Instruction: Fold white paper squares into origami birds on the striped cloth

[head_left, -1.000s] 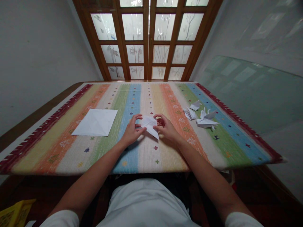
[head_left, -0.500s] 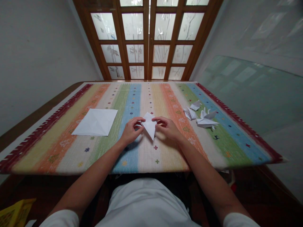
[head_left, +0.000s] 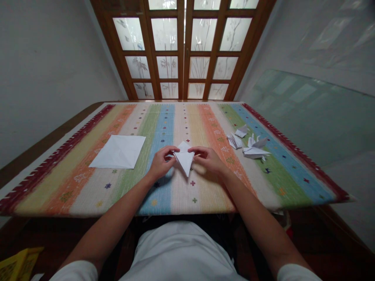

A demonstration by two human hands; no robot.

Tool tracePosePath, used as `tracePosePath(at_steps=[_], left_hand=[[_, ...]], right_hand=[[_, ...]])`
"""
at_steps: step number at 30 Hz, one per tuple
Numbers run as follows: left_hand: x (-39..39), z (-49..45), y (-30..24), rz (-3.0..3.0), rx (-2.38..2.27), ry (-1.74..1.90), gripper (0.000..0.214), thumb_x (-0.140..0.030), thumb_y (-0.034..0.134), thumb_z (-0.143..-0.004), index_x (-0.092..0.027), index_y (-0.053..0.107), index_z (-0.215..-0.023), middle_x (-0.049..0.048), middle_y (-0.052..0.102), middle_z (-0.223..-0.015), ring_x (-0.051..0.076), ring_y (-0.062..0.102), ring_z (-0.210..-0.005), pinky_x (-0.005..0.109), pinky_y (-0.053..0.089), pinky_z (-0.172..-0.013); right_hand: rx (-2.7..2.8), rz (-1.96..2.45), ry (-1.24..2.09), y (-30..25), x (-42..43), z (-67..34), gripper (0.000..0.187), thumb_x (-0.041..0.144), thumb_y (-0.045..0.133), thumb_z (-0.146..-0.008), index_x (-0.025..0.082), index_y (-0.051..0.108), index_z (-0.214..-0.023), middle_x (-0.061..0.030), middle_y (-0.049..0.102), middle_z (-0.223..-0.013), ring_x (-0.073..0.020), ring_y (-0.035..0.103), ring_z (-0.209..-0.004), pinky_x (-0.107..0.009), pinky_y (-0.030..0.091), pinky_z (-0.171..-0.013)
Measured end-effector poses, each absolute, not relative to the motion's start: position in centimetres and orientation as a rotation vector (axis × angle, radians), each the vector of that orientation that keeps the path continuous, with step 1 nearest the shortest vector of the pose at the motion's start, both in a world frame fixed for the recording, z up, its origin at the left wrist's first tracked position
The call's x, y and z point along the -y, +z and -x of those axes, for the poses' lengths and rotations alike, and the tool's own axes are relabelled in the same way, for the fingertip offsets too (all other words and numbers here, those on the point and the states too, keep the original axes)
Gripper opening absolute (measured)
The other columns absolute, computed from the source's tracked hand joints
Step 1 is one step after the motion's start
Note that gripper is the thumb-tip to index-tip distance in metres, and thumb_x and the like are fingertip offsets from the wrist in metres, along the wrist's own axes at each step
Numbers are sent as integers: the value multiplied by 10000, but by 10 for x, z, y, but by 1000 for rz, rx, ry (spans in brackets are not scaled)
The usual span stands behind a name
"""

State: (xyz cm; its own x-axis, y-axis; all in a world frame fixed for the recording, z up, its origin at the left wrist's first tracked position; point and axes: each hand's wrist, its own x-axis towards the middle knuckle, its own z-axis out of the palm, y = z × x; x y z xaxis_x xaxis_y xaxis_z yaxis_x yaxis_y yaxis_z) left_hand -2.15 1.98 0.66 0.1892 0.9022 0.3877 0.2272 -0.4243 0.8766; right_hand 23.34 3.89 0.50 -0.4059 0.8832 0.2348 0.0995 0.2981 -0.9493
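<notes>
A white piece of folded paper (head_left: 185,160), kite-shaped with its long point toward me, is held between my two hands over the middle of the striped tablecloth (head_left: 181,199). My left hand (head_left: 163,160) pinches its left side between thumb and fingers. On the opposite side my right hand (head_left: 207,159) grips the right edge in the same way. Some fingertips are hidden behind the paper. To the left lies a flat white sheet of paper (head_left: 119,152) with faint creases.
Several white folded paper figures, among them a paper crane (head_left: 255,148), stand on the cloth at the right. Beyond the table is a wooden door (head_left: 184,58) with glass panes. A yellow plastic crate (head_left: 20,263) sits low at the left.
The long lower point of the folded paper has shifted slightly left and down, so its front looks broader. Both hands keep their hold in nearly the same place.
</notes>
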Motion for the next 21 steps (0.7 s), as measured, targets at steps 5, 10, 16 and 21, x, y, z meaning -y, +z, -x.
tracePosePath(at_steps=[5, 10, 16, 21], left_hand=[[-18, 21, 10, -1787, -1067, 1257, 274, -216, 690, -840, -178, 784, -1095, 110, 762, -1205, 189, 723, -957, 282, 613, -791], [-20, 19, 9, -1752, -1100, 1268, 250, -390, 684, -948, -180, 798, -1022, 110, 777, -1119, 205, 725, -915, 285, 602, -729], [-20, 17, 7, -1744, -1162, 1268, 277, -435, 658, -963, -180, 765, -972, 82, 774, -994, 186, 706, -789, 286, 596, -674], [-18, 16, 10, -1745, -1205, 1292, 214, -390, 631, -971, -187, 701, -967, 47, 748, -906, 163, 693, -749, 260, 571, -661]], right_hand=[[1704, 887, 1260, 4, -40, -234, 348, 366, 828, -832, 213, 833, -1144, -93, 814, -1059, -204, 736, -884, -344, 598, -822], [1594, 903, 1303, 0, -43, -230, 337, 511, 812, -872, 230, 852, -1054, -84, 814, -1025, -209, 725, -885, -327, 602, -778], [1568, 929, 1311, -3, -45, -225, 379, 587, 801, -870, 233, 840, -1003, -73, 796, -1004, -217, 715, -896, -318, 603, -742], [1590, 907, 1346, 1, -41, -222, 434, 646, 803, -852, 224, 814, -951, -67, 772, -961, -217, 708, -854, -322, 601, -732]])
